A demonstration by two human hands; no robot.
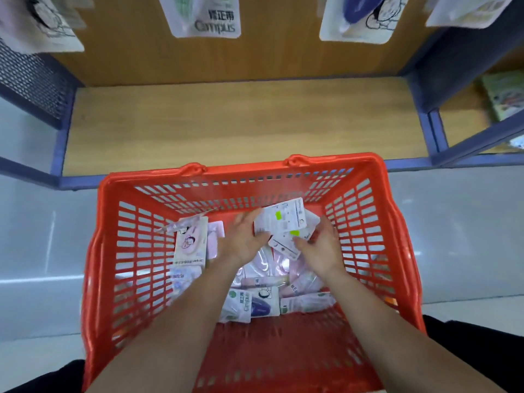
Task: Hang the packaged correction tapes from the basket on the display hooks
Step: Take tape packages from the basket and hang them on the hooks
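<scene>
Red basket: near side of low wooden shelf, grey floor either side.
Left grip, right grip: both down inside basket, toward far wall.
Left grip: grasping white-backed correction tape pack, printed back up.
Right grip: pinching second pack, just beneath first, overlapping it.
Loose packs: heaped on basket bottom, under and between forearms.
Pink-card pack: by left wall.
Hanging packs: row above shelf, blurred.
</scene>
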